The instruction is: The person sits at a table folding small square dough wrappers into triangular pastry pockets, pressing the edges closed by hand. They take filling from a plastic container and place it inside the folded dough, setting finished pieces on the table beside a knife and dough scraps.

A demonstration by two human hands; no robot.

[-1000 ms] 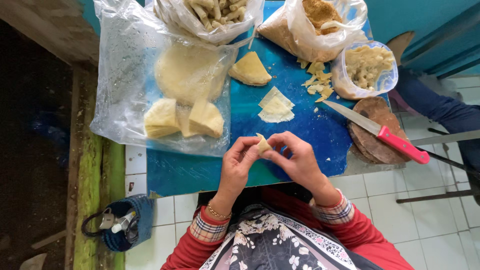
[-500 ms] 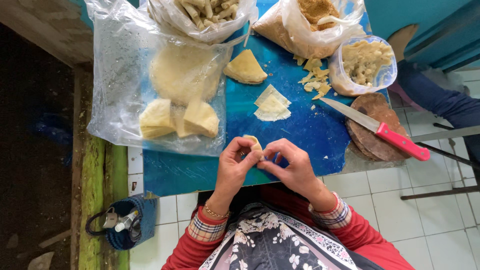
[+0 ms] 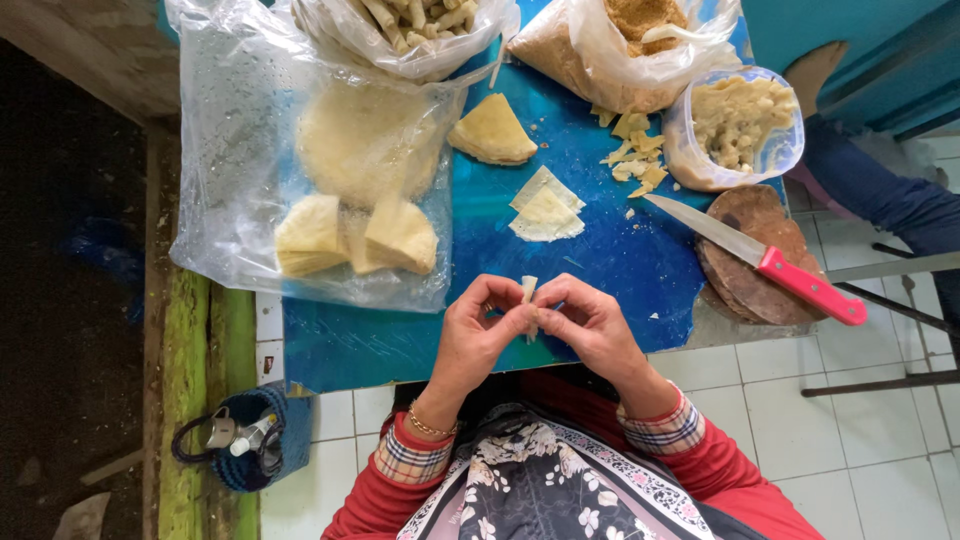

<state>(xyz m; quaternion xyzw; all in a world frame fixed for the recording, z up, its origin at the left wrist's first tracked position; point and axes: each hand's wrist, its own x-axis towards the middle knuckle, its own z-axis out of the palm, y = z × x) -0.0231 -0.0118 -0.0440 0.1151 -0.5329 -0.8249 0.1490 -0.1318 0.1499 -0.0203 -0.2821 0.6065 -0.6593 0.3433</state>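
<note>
Head view: a blue table (image 3: pixel 620 260) over white floor tiles (image 3: pixel 860 450); both hands pinch one folded wrapper (image 3: pixel 528 292).

Left hand (image 3: pixel 478 335) and right hand (image 3: pixel 590 325) raised together, fingertips pinched and touching, wrists bent inward

Blue table (image 3: pixel 620 270) (knife (image 3: pixel 760 262), bags (image 3: pixel 300 180))

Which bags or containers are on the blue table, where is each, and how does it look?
Large clear plastic bag: left, holding pale wrapper stacks.
Clear bag of rolled sticks: top centre.
Clear bag of brown crumbs: top right.
Round clear plastic tub: right, pale filling.
</note>
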